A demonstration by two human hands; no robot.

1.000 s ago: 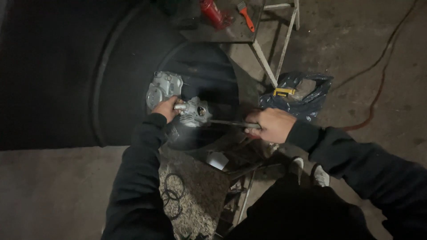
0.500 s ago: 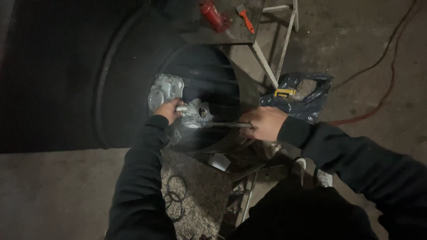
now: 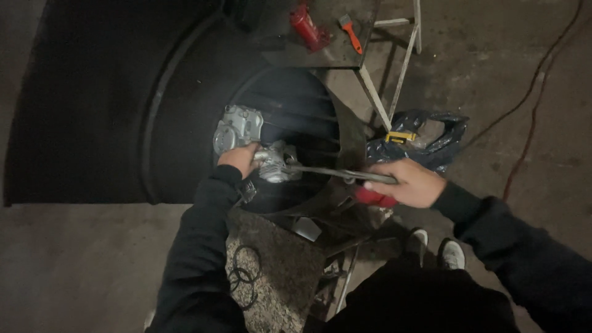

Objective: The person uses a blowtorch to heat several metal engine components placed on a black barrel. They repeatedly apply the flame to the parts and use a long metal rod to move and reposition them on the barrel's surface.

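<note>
Over dim concrete floor (image 3: 74, 265), prob. workshop.

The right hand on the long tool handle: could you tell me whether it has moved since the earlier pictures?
Yes. The right hand has swung lower, away from the dark blue bag, pulling the long tool handle downward.

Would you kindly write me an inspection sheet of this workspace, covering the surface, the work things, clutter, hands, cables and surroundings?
Surface: speckled stone slab on a metal stand, with black rubber rings lying on it.
Work things: grey metal part over a large black tyre; long wrench set on the part.
Clutter: red bottle jack and orange brush on a small table; dark plastic bag.
Hands: left hand grips the part; right hand grips the wrench handle.
Cables: reddish cord across the floor.
Surroundings: concrete floor, dimly lit.
</note>
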